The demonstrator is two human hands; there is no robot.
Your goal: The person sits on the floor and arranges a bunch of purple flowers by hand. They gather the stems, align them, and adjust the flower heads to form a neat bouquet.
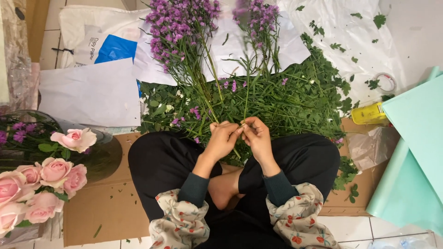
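Together, both hands [241,137] around one green stem [248,87].

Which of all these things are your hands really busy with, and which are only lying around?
In hand: left hand and right hand pinch a thin green stem topped with purple flowers.

Lying about: pink roses, yellow tape dispenser, mint paper sheets, cut greenery, cardboard.

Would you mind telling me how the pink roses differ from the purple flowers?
The pink roses have large, rounded blooms; the purple flowers have tiny clustered ones. The roses stand at the person's left, untouched; the purple flowers lie ahead on the floor, one thin stem held by both hands. Both have green leaves.
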